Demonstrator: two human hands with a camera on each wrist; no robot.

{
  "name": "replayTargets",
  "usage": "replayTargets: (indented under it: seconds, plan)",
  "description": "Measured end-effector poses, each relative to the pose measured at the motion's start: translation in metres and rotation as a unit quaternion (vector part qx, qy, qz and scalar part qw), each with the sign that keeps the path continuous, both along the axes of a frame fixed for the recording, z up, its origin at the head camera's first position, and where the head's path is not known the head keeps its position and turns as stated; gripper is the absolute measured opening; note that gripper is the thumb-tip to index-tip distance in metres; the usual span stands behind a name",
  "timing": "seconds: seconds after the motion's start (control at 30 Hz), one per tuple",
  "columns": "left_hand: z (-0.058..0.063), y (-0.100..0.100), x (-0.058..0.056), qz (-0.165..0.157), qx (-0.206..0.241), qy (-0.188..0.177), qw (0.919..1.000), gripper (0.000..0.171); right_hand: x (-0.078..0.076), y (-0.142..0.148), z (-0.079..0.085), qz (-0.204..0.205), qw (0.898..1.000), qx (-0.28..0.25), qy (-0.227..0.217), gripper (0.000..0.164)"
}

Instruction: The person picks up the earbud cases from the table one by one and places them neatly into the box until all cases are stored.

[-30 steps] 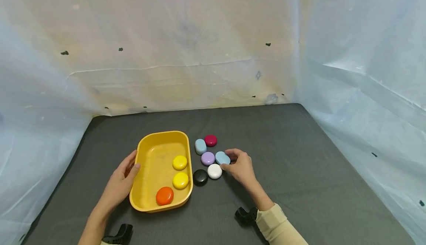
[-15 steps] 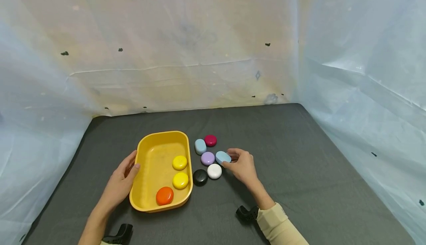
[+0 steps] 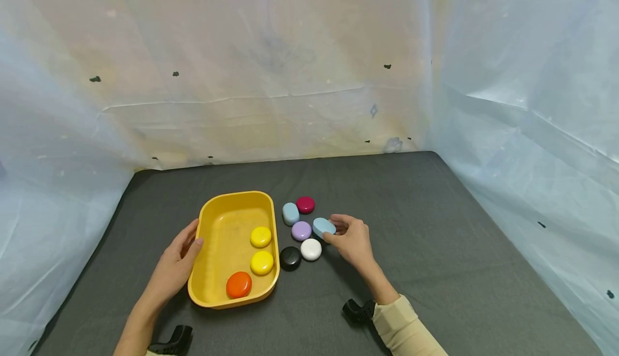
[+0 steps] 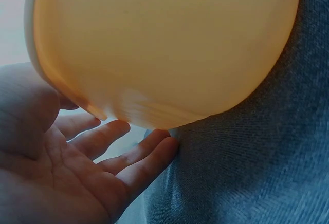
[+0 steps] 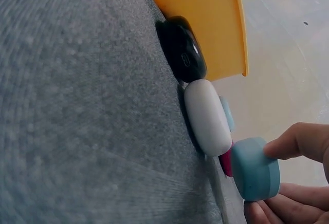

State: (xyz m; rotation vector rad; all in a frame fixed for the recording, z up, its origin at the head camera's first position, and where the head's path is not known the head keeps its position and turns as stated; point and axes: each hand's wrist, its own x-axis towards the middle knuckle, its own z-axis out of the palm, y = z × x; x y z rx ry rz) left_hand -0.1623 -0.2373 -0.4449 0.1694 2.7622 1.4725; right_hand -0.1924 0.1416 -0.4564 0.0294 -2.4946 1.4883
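At the left side of a yellow tray (image 3: 216, 248), my left hand (image 3: 175, 259) touches the rim with its thumb. In the left wrist view its fingers (image 4: 146, 165) extend loosely beside the tray's outer wall. My right hand (image 3: 352, 242) pinches a light blue rounded, pebble-like piece (image 3: 323, 227) between thumb and fingers; in the right wrist view this piece (image 5: 253, 168) is held on edge. Around it lie a white piece (image 3: 311, 249), a purple piece (image 3: 301, 231), a black piece (image 3: 290, 258), another light blue piece (image 3: 290, 213) and a crimson piece (image 3: 306, 204).
Inside the tray are two yellow pieces, one upper (image 3: 261, 237) and one lower (image 3: 262, 263), plus an orange piece (image 3: 239, 284). Grey cloth (image 3: 425, 259) covers the table. Pale plastic sheeting (image 3: 280, 77) hangs behind it and at both sides.
The pinched light blue piece has tilted and shifted slightly right, with my right hand. My left hand and the tray stay in place.
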Motion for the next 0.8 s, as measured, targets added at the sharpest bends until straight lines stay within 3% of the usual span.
replayTargets:
  seconds: [0.33,0.57,0.67,0.8]
  plan:
    - [0.0,0.001,0.0,-0.003,-0.004,-0.003,1.0,0.066,0.003,-0.001,0.01,0.019,0.999,-0.025,-0.005,0.042]
    - [-0.001,0.0,0.001,0.0,-0.007,-0.001,1.0,0.065,0.002,-0.003,0.032,0.032,0.999,-0.04,0.011,0.04]
    - [-0.001,-0.001,0.001,0.004,-0.006,-0.004,1.0,0.066,0.0,-0.007,0.043,0.065,0.996,-0.05,0.019,0.04]
    - [-0.001,0.0,0.0,0.001,-0.004,0.002,1.0,0.065,-0.002,-0.012,0.052,0.147,0.988,-0.034,0.034,0.04]
